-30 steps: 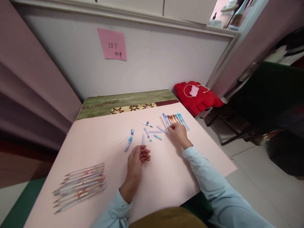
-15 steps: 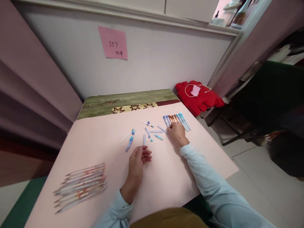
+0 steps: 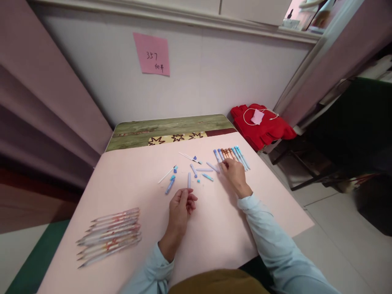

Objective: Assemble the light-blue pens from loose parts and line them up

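Observation:
My left hand rests on the pink table sheet with its fingers curled inward, nothing seen in them; a pale blue pen barrel lies just beyond its fingertips. My right hand lies palm down at the near end of a row of blue and orange pens, fingers bent and touching them. Between the hands lie loose pen parts: barrels, caps and thin white refills.
A stack of wrapped pens lies at the table's near left. A green patterned table strip runs behind the pink sheet. Red cloth with a white cord sits on a seat to the right. A pink note hangs on the wall.
Both hands stay in nearly the same spots; the left fingers have curled in a little more. The view has shifted slightly.

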Motion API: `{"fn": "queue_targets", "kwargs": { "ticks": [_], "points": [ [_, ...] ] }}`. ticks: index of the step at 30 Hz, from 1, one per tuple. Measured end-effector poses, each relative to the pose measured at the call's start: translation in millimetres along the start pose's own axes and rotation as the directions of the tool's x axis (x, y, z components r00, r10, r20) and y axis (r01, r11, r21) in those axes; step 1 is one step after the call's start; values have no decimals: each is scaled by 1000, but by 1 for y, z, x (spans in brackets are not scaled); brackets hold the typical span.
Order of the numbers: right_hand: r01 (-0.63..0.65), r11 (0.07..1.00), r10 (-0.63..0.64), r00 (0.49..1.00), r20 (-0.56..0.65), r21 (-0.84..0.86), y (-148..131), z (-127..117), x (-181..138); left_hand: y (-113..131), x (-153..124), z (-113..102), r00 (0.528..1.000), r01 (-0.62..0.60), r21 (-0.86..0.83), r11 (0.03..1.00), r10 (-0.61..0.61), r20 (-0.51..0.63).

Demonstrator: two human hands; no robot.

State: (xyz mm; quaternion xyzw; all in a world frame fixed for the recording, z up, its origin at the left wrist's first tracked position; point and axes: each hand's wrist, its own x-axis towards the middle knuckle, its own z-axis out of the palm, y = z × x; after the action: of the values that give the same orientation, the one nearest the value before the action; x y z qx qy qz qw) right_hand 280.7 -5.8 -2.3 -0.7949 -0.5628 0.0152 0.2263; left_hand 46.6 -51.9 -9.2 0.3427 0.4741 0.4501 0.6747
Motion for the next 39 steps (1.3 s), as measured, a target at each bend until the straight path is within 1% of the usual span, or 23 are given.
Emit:
{"fn": "queue_targets", "kwargs": {
  "ticks": [3, 6, 9, 12, 14, 15, 17, 18, 19, 20, 22, 24, 26, 29, 31, 33, 36, 37, 39],
  "points": [
    [32, 999, -32, 998, 49, 1, -7, 5, -13, -7, 0, -3, 997, -75, 96, 993, 74, 18],
    [40, 995, -31, 995, 99, -93, -18, 11, -18, -16, -5, -4, 975, -213, 281, 936, 185, 122],
    [47, 981, -14, 984, 176, -186, -26, 13, -14, -20, -14, -3, 946, -316, 445, 838, 244, 212],
    [49, 974, 1, 975, 222, -220, -29, 10, -10, -13, -18, -6, 914, -405, 543, 736, 319, 249],
    [48, 975, 5, 972, 234, -217, -30, 7, -10, -1, -12, -15, 879, -465, 619, 633, 415, 235],
    [44, 976, 10, 970, 243, -213, -30, 5, -10, 6, -5, -22, 850, -486, 678, 551, 478, 221],
    [30, 979, 25, 964, 266, -202, -32, 2, -12, 23, 12, -40, 790, -472, 803, 365, 579, 202],
    [22, 980, 34, 959, 281, -196, -33, 1, -13, 30, 23, -51, 770, -431, 859, 276, 609, 191],
    [14, 982, 43, 955, 295, -189, -35, 0, -14, 37, 33, -61, 764, -370, 906, 205, 622, 171],
    [10, 984, 46, 950, 309, -178, -37, 0, -14, 41, 42, -69, 773, -300, 942, 149, 616, 149],
    [20, 990, 29, 941, 337, -141, -42, 1, -16, 46, 57, -80, 815, -211, 973, 91, 566, 124],
    [31, 995, 3, 935, 355, -93, -47, 3, -18, 43, 65, -80, 846, -172, 979, 105, 526, 93],
    [27, 999, -11, 936, 352, -41, -49, 6, -20, 37, 66, -71, 861, -188, 974, 129, 499, 100],
    [9, 997, -34, 943, 330, 77, -47, 10, -23, 28, 60, -58, 863, -293, 930, 223, 481, 156],
    [-8, 982, -54, 946, 319, 191, -41, 10, -26, 25, 54, -55, 859, -346, 896, 278, 478, 183],
    [-40, 964, -45, 949, 311, 263, -35, 8, -29, 25, 47, -61, 852, -366, 873, 322, 492, 176],
    [-55, 960, -32, 953, 300, 276, -27, 3, -36, 30, 40, -77, 849, -336, 869, 363, 516, 113],
    [-46, 961, -39, 954, 297, 273, -25, 1, -39, 32, 38, -83, 855, -311, 874, 373, 511, 86],
    [-16, 960, -72, 950, 304, 279, -24, 0, -45, 36, 37, -89, 883, -240, 889, 390, 468, 34]
  ]
}}
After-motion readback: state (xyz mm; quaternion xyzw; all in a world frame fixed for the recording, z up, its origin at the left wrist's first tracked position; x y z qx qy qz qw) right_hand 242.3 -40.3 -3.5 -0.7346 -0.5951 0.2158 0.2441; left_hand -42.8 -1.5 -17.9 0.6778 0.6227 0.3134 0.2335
